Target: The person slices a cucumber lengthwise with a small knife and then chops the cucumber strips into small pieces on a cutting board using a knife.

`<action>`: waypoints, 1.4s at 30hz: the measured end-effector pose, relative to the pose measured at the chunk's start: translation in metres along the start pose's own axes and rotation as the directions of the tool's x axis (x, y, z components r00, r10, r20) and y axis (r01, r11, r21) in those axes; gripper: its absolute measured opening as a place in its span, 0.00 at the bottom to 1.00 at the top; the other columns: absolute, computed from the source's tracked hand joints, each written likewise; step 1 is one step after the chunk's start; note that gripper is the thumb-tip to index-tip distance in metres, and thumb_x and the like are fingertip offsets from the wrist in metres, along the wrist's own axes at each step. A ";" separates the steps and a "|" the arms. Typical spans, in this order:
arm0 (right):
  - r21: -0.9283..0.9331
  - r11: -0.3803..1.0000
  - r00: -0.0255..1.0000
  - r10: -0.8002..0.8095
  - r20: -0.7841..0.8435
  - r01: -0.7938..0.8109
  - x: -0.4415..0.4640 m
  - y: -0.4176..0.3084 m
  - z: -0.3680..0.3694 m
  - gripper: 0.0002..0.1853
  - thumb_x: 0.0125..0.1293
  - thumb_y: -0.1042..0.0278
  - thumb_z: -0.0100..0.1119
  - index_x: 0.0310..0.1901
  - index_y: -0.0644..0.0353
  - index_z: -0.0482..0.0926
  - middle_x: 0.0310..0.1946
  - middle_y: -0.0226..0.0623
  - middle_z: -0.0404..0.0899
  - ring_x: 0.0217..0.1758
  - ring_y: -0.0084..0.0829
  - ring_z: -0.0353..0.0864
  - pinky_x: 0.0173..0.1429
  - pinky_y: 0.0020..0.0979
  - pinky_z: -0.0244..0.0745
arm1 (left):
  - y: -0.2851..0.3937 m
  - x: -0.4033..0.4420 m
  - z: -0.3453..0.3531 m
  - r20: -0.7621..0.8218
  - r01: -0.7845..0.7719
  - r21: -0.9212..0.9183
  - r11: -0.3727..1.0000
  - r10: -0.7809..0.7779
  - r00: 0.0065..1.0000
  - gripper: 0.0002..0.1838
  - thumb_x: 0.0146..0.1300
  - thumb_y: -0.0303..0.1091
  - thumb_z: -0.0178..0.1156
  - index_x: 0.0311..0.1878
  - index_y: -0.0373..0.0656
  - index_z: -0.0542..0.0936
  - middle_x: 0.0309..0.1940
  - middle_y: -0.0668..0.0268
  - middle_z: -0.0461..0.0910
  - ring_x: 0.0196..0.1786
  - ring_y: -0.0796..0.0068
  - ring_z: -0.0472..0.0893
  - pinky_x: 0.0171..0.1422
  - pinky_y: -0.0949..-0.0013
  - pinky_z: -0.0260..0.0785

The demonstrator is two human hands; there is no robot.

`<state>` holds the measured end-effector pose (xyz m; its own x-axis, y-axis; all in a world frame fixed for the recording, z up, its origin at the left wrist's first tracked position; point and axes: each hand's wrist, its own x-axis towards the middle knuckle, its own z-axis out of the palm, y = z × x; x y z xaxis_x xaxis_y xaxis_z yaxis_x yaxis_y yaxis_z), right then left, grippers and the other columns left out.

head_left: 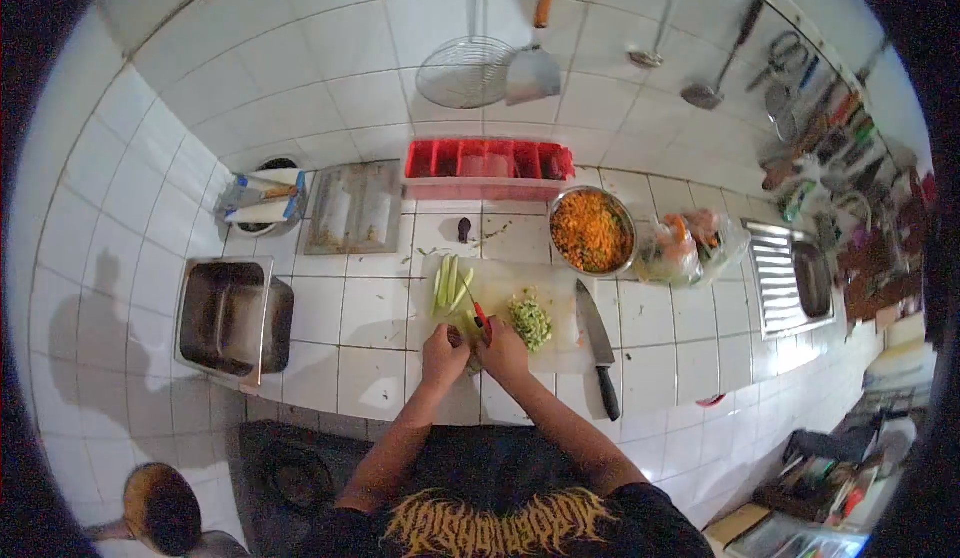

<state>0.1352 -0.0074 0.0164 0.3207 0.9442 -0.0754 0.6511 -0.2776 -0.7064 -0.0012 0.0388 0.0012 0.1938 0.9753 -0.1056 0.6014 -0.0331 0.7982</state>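
My right hand (503, 348) is closed on a small knife with a red handle (480, 313), its thin blade pointing up and left. Close beside it, my left hand (446, 354) is closed on a piece of green vegetable (471, 331), partly hidden by the fingers. Both hands are over the near side of a pale cutting board (562, 308). Long green sticks (446, 283) lie on the board's left part, just beyond my left hand. A pile of chopped green pieces (530, 320) sits right of my right hand.
A large knife (597, 343) lies at the board's right. Behind are a bowl of shredded orange vegetable (592, 230), plastic bags (672, 253) and a red compartment box (487, 163). A metal basin (228, 318) stands left, a sink (812, 278) right. Utensils hang above.
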 end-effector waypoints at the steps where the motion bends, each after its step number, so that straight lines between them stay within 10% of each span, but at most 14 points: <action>1: 0.001 0.999 0.999 0.051 0.021 -0.051 0.004 -0.002 -0.002 0.17 0.61 0.60 0.65 0.47 0.60 0.75 0.34 0.54 0.82 0.39 0.58 0.83 0.43 0.55 0.76 | -0.003 0.000 0.001 -0.019 0.015 -0.014 1.000 -0.015 1.000 0.15 0.56 0.35 0.68 0.42 0.35 0.80 0.33 0.52 0.85 0.38 0.52 0.86 0.46 0.56 0.77; 16: 0.102 0.995 0.983 0.035 -0.178 -0.017 0.073 -0.007 0.002 0.12 0.61 0.67 0.61 0.44 0.61 0.77 0.30 0.51 0.82 0.36 0.55 0.84 0.40 0.50 0.77 | 0.002 0.002 -0.032 0.085 0.239 -0.376 0.895 -0.223 0.971 0.20 0.55 0.38 0.71 0.46 0.34 0.81 0.31 0.60 0.84 0.35 0.69 0.84 0.42 0.65 0.77; 21: 0.145 0.989 0.994 -0.026 -0.105 0.041 0.042 0.000 -0.004 0.13 0.64 0.63 0.63 0.43 0.63 0.76 0.25 0.46 0.79 0.28 0.48 0.82 0.35 0.44 0.76 | -0.012 0.006 -0.015 -0.006 0.048 0.003 0.999 -0.048 0.999 0.17 0.58 0.35 0.67 0.48 0.37 0.81 0.35 0.56 0.86 0.40 0.55 0.86 0.47 0.57 0.78; 28: 0.274 0.961 0.998 0.055 -0.016 -0.048 -0.022 0.024 -0.019 0.15 0.70 0.59 0.61 0.47 0.62 0.76 0.24 0.46 0.80 0.24 0.41 0.83 0.31 0.43 0.76 | -0.015 0.003 -0.005 -0.067 -0.053 0.084 0.995 0.059 0.996 0.13 0.58 0.34 0.67 0.44 0.39 0.82 0.36 0.53 0.86 0.41 0.51 0.86 0.47 0.54 0.77; 33: 0.058 0.975 0.949 0.194 0.250 -0.215 -0.055 0.012 -0.056 0.18 0.70 0.62 0.57 0.58 0.59 0.71 0.37 0.61 0.83 0.43 0.61 0.84 0.44 0.58 0.78 | -0.016 0.005 -0.009 0.010 -0.037 0.000 0.999 0.037 0.999 0.12 0.59 0.35 0.68 0.42 0.38 0.81 0.33 0.54 0.85 0.38 0.55 0.86 0.45 0.57 0.78; 42: 0.076 0.984 0.971 0.146 0.192 -0.163 -0.065 0.029 -0.051 0.15 0.70 0.61 0.56 0.53 0.59 0.74 0.35 0.60 0.83 0.40 0.63 0.83 0.44 0.58 0.77 | -0.014 0.003 -0.009 0.035 -0.040 -0.010 0.999 0.040 0.999 0.12 0.60 0.34 0.68 0.40 0.37 0.80 0.32 0.55 0.85 0.36 0.59 0.86 0.43 0.58 0.78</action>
<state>0.1683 -0.0855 0.0362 0.2745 0.9098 -0.3113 0.5361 -0.4136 -0.7359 -0.0161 0.0446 -0.0053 0.2447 0.9650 -0.0943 0.5853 -0.0695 0.8079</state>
